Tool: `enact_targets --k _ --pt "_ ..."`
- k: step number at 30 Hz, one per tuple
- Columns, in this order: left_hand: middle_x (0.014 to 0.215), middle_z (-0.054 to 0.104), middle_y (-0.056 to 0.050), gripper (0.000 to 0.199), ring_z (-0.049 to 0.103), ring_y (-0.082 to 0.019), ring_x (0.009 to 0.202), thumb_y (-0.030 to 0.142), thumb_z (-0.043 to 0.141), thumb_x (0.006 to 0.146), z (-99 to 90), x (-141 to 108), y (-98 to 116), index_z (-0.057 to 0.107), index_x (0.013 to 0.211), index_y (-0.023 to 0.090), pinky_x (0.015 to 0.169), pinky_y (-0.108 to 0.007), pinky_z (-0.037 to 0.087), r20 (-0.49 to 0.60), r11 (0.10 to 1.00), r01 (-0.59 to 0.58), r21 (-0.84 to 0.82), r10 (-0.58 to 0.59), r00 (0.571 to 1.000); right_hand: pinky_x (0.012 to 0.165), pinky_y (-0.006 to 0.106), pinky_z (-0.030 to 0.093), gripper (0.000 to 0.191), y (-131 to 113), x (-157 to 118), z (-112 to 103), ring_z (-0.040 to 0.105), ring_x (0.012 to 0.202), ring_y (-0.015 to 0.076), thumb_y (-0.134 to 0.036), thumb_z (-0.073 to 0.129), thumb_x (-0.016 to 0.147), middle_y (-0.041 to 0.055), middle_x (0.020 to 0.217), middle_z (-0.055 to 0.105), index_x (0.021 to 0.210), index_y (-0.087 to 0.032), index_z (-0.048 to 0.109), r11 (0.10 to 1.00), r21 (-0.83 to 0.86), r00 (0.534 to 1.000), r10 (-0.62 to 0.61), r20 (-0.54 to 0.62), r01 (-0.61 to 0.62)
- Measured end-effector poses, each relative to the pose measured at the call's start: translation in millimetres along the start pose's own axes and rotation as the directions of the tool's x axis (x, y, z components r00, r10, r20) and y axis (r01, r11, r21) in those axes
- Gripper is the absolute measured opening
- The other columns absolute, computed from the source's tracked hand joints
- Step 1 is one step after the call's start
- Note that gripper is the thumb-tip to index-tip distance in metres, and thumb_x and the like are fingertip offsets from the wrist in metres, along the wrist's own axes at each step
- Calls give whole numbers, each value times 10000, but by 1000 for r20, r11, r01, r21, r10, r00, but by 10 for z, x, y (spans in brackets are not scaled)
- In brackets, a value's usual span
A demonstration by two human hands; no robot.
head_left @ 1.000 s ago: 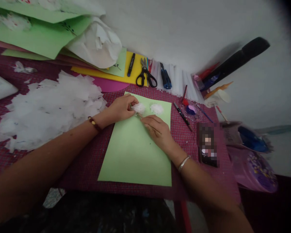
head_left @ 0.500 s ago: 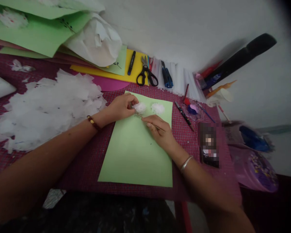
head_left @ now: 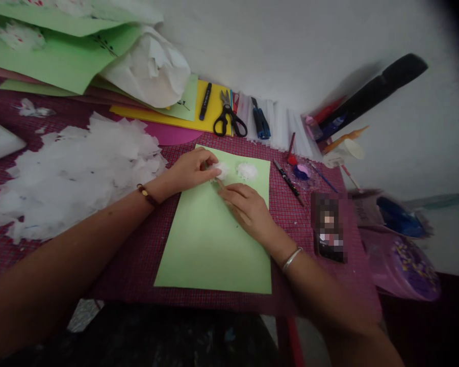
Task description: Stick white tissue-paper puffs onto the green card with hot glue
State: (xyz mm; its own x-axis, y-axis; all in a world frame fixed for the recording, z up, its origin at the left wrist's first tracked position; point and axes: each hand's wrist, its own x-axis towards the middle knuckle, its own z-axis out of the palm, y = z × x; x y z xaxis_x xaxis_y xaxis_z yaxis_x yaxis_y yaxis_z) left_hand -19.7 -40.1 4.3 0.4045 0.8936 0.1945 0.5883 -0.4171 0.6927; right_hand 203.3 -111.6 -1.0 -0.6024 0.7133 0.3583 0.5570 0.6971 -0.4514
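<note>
Tuft by the far edge of a green sheet

Fluffy and white, the tuft sits on the sheet's far left part, half hidden by the left hand. That hand reaches in over the sheet's left edge, fingers bent and thumb drawn close to them against the tuft; whether it truly pinches the tuft, I cannot tell. The right hand rests low over the sheet's upper middle, its fingers closed around a thin stick whose tip points at the tuft. A second tuft lies apart from the first, near the sheet's far right corner.

Left of the sheet spreads a pile of thin white pieces. Beyond the sheet's far edge are black-handled scissors and a dark marker, with a blue-and-black cutter to the scissors' right. Just right of the sheet lies a slim black pen, and past it a small dish with purple and pink in it. Checked cloth runs under the sheet.
</note>
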Motion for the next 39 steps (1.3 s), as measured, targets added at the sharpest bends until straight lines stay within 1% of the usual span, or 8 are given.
enact_targets --k 8,12,16,21,24,27,33,39 --pt "1000 644 -57 250 516 -95 639 197 638 744 4 8 -24 660 988 143 638 -254 430 8 1000 -9 30 9 1000 829 336 566 218 -7 -40 -38 681 934 165 -302 510 1019 49 1038 712 1111 -255 701 916 391 969 173 -175 -93" --pt "961 647 -43 201 514 -94 633 167 624 749 32 21 -25 665 945 156 644 -258 432 -3 999 16 29 -15 1000 671 298 573 248 8 -30 -52 675 713 129 -407 512 1009 24 926 735 1024 -243 696 773 587 877 432 -210 -240" --pt "897 650 -35 173 533 -102 636 132 601 736 43 57 6 652 899 153 635 -265 456 -45 981 74 -181 -83 996 652 305 579 300 59 -1 -18 680 675 138 -480 529 982 22 810 733 948 -219 673 653 705 818 545 -183 -278" --pt "866 658 -11 255 582 -93 639 35 486 798 -648 -185 246 619 973 164 622 -271 491 -147 940 128 -315 -181 972 632 294 541 263 90 -28 -12 663 642 130 -450 578 959 12 776 733 910 -216 687 586 770 815 558 -157 -253" --pt "880 653 7 198 626 -111 786 67 535 835 -1260 -601 436 656 968 151 716 -290 500 -216 982 91 -166 -127 968 635 317 521 225 102 -38 -25 669 655 152 -386 589 955 43 777 733 906 -205 713 561 783 791 592 -155 -266" --pt "827 661 0 103 607 -127 737 195 596 880 -1557 -1187 526 674 948 196 651 -280 471 -190 974 227 11 -220 957 612 351 500 209 118 -21 -18 675 637 182 -358 627 927 90 754 724 878 -185 733 567 780 792 589 -162 -263" --pt "881 667 -85 225 611 -199 820 261 472 976 -1168 -2165 340 662 887 180 731 -354 488 -85 860 142 491 -114 990 603 380 493 238 91 -9 3 656 586 190 -411 661 895 107 724 712 835 -190 723 616 743 784 585 -208 -262" --pt "868 662 -100 240 562 -245 840 225 442 996 -887 -2222 347 674 952 187 748 -386 442 2 616 113 780 -183 983 597 361 500 242 77 -10 9 648 576 172 -417 638 904 96 721 713 842 -195 710 648 706 776 588 -226 -286"
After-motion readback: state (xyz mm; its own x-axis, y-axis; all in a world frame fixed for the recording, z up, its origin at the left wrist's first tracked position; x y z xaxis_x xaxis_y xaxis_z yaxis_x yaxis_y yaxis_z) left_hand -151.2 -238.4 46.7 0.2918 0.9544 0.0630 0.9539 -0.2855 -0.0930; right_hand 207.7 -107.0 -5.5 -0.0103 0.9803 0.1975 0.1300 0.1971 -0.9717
